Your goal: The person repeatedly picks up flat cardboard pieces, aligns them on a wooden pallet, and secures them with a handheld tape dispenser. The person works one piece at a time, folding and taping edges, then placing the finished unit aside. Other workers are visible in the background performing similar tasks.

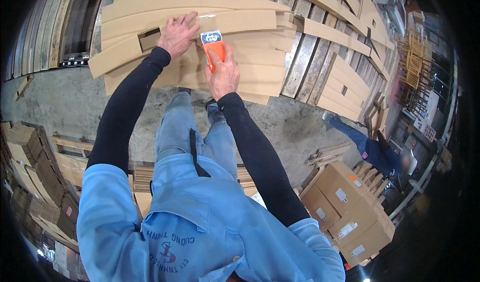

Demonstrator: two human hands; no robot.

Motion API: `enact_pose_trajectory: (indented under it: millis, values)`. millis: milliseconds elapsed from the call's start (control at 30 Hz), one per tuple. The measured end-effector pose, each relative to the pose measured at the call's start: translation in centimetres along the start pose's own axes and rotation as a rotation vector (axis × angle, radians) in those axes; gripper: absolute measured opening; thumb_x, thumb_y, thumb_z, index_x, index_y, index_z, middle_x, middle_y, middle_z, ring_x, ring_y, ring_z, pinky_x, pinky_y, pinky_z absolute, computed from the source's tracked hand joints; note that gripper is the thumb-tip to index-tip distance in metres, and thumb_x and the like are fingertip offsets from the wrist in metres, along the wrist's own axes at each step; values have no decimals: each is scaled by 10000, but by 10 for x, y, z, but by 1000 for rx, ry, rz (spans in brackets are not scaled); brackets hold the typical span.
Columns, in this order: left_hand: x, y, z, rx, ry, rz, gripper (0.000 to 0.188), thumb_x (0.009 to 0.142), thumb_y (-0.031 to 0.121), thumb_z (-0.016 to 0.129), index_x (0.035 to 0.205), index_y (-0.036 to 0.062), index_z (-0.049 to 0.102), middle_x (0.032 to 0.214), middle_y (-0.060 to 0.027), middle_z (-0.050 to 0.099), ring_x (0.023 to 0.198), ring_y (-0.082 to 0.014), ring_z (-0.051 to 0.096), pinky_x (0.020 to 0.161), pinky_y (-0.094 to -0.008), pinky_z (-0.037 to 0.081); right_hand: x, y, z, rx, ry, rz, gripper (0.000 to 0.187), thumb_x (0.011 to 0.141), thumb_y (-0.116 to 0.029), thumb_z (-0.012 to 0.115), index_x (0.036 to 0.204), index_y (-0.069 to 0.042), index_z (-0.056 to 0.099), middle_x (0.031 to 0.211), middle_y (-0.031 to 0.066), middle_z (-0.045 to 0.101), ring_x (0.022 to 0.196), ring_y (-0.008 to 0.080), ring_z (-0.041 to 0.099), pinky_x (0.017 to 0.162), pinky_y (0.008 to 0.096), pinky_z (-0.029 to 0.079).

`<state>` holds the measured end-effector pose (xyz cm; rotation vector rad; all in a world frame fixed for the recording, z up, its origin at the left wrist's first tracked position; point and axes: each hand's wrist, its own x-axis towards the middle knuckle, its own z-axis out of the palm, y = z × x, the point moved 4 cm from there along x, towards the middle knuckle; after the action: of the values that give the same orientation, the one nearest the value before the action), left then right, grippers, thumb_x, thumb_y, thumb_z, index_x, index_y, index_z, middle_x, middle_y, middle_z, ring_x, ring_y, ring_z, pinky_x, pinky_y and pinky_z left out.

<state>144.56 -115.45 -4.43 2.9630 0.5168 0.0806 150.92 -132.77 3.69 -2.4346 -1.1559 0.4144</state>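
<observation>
My right hand [223, 74] grips an orange tape dispenser [215, 50] with a toothed front edge, held over a stack of flat brown cardboard sheets [255, 72]. Just beyond the dispenser, a short strip of clear tape [207, 18] shows on the cardboard. To the left of it, my left hand [178, 36] lies on the cardboard with its fingers apart, holding nothing. Beside that hand is a rectangular cutout [149, 39] in one of the sheets. The sheets overlap unevenly, and one strip juts out at the left.
Wooden slats [305, 64] carry more cut cardboard pieces [345, 89] on the right. Behind these, another person [377, 154] is bent over. Stacked cartons [350, 212] stand at the lower right, and bundled flat cardboard [42, 174] at the lower left. Concrete floor [65, 99] lies between.
</observation>
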Motion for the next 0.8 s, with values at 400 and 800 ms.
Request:
enact_pose_trajectory:
  millis: [400, 800]
  values:
    - [4, -2, -11, 29, -4, 53, 600, 796, 511, 665, 1274, 153, 616, 1424, -143, 485, 1268, -309, 501, 983, -536, 377, -15, 3, 5, -47, -56, 60, 470, 777, -160, 732, 1246, -170, 695, 1443, 170, 474, 1075, 398, 639, 918, 487, 537]
    - [40, 28, -4, -47, 2, -172, 624, 752, 458, 765, 1275, 167, 589, 1345, -158, 543, 1223, -319, 522, 970, -563, 377, 37, -3, 3, -193, -214, 102, 320, 802, -201, 683, 1116, -165, 732, 1162, 186, 605, 941, 403, 670, 837, 469, 561]
